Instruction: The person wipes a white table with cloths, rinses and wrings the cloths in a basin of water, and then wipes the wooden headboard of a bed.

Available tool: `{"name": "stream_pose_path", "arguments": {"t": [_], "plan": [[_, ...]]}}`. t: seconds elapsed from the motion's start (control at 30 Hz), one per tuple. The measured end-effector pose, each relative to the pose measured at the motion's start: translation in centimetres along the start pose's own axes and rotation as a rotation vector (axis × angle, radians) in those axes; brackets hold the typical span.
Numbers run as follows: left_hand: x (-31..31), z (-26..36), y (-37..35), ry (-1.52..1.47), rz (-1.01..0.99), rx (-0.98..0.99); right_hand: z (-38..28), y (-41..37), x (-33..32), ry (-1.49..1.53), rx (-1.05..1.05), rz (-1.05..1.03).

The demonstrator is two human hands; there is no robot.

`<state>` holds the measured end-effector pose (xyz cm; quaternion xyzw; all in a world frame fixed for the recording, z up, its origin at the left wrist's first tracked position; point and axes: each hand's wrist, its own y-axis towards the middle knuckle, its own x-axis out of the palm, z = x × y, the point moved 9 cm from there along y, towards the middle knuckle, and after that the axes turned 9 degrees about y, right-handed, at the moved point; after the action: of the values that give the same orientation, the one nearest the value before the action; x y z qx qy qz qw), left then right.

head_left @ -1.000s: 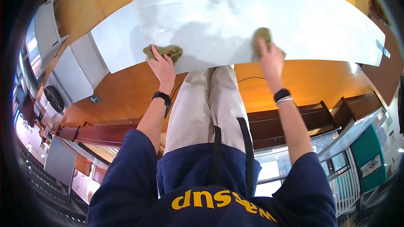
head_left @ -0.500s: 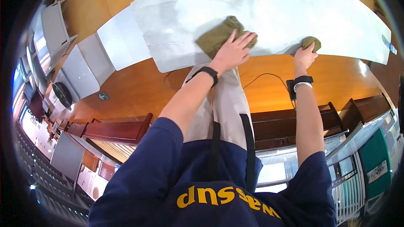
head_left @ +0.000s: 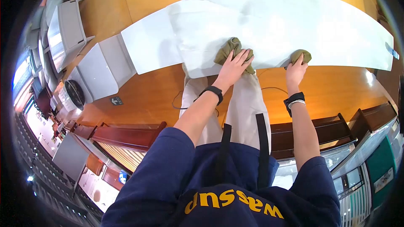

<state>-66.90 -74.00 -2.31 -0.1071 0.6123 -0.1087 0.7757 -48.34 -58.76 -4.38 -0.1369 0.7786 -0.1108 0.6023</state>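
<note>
Two hands, two olive cloths, one long white surface. Left cloth (head_left: 227, 47) bunched on the surface (head_left: 336, 33), near its close edge, in front of the legs; right cloth (head_left: 301, 54) more compact, at the same edge farther right, well apart from the first. Two black wristbands, one per wrist; one pale bracelet (head_left: 298, 101), right wrist only. Two black straps hang down the front of the navy shirt (head_left: 235, 210).

Left hand (head_left: 231, 67): fingers extended, slightly spread, laid over the top of the left cloth; can't tell if they pinch it or just press. Right hand (head_left: 296, 73): fingers bent over the right cloth, thumb against its near side, grasping it; fingertips partly hidden in the folds.
</note>
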Motion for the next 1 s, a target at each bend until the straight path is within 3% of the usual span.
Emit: {"name": "stream_pose_path", "arguments": {"t": [0.17, 0.33, 0.43, 0.5, 0.57, 0.67, 0.77, 0.9, 0.97, 1.0], "plan": [[1.4, -5.6, -7.6, 0.056, -0.086, 0.029, -6.2, -6.4, 2.8, 0.010, -0.034, 0.114], [2.7, -11.4, -14.0, 0.056, -0.072, 0.014, -13.6, -14.7, 8.1, 0.094, -0.057, 0.032], [2.6, -16.2, -18.1, -0.131, 0.007, -0.076, -18.8, -20.2, 11.2, 0.158, -0.115, -0.073], [4.5, -22.7, -22.1, -0.398, 0.000, -0.381, -21.9, -23.2, 13.2, 0.195, -0.122, -0.169], [5.1, -25.8, -25.0, -0.376, 0.074, -0.326, -23.9, -24.6, 14.1, 0.209, -0.111, -0.201], [5.3, -29.7, -29.0, -0.444, -0.010, -0.497, -24.4, -24.6, 14.3, 0.224, -0.037, -0.153], [4.2, -31.5, -33.0, -0.408, 0.087, -0.565, -23.5, -24.1, 14.5, 0.357, 0.012, -0.121], [3.2, -32.0, -37.1, -0.438, -0.009, -0.649, -20.7, -22.7, 15.3, 0.326, -0.060, -0.281], [3.0, -31.9, -38.8, -0.428, -0.040, -0.672, -20.0, -23.7, 16.7, 0.296, -0.144, -0.574], [3.4, -31.9, -39.7, -0.427, -0.091, -0.704, -19.9, -24.2, 15.4, 0.309, -0.149, -0.555]]}}
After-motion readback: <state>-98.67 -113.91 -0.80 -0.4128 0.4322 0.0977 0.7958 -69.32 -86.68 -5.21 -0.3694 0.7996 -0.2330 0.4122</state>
